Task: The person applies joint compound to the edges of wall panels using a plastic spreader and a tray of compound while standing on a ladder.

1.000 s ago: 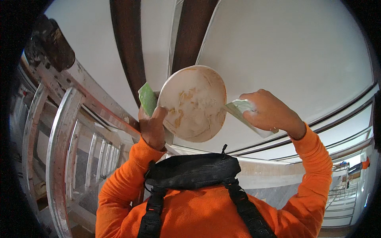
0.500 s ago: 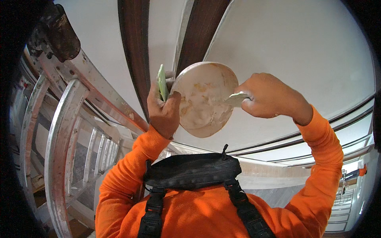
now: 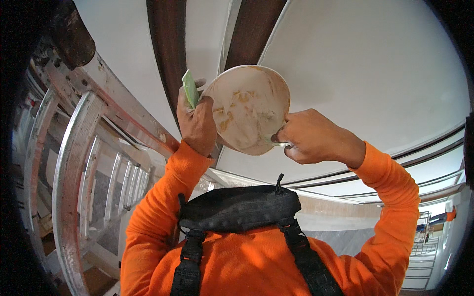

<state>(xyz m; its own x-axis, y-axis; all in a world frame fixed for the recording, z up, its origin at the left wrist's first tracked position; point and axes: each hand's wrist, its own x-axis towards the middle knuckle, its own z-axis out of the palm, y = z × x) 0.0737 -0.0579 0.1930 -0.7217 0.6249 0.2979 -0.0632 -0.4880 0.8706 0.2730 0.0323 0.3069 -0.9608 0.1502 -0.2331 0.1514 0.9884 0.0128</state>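
A round bowl point(image 3: 284, 91) is held up in front of me, its inside tilted toward me and coated with off-white paste point(image 3: 242, 116) with tan stains. My left hand point(image 3: 197, 128) grips the bowl at its left rim. Between the same hand's thumb and fingers stands a flat light-green spreader point(image 3: 190, 90). My right hand point(image 3: 316, 139) is closed round a small pale-green spreader point(image 3: 275, 142), seen nearly edge-on at the bowl's lower right rim. Most of this spreader is hidden by my fingers.
Aluminium ladders point(image 3: 74, 167) stand close along my left. A white panelled surface point(image 3: 355, 74) with dark brown strips point(image 3: 168, 54) spans the area beyond the bowl. A black chest pack point(image 3: 242, 209) hangs on me. Far right, a person in orange point(image 3: 450, 215) is near metal scaffolding point(image 3: 419, 261).
The bowl and my left hand have shifted slightly up and left. My right hand has moved down and left, its spreader turning from blade-flat over the paste to edge-on at the lower rim.
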